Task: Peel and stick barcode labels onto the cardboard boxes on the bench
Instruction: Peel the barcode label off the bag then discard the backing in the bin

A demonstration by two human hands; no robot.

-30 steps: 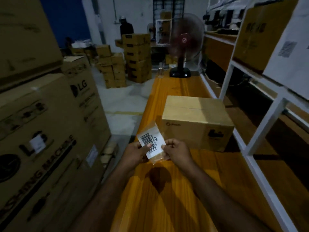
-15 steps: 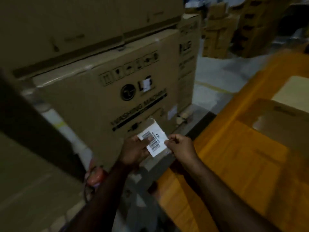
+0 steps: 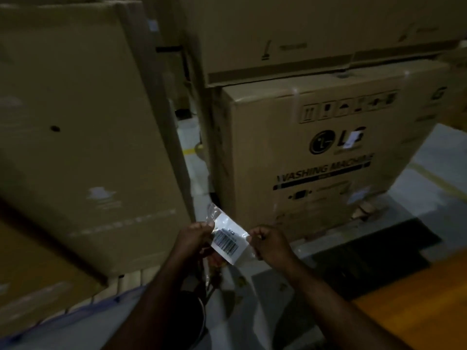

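Note:
A white barcode label (image 3: 228,239) on a clear backing film is stretched between my two hands in the lower middle of the head view. My left hand (image 3: 193,237) pinches its upper left corner, where the film sticks up loose. My right hand (image 3: 269,242) pinches its right edge. Only a corner of the orange wooden bench (image 3: 414,301) shows at the lower right; the small box on it is out of view.
A large washing machine carton (image 3: 328,157) stands on the floor straight ahead, another carton (image 3: 303,34) stacked on it. A tall plain carton (image 3: 83,127) fills the left. Grey floor (image 3: 429,198) lies between cartons and bench, a dark mat (image 3: 366,258) beside the bench.
The view has swung left, away from the bench and its small box, toward the floor cartons. Both hands still hold the label, now pulled wider apart with the film lifting at the left corner.

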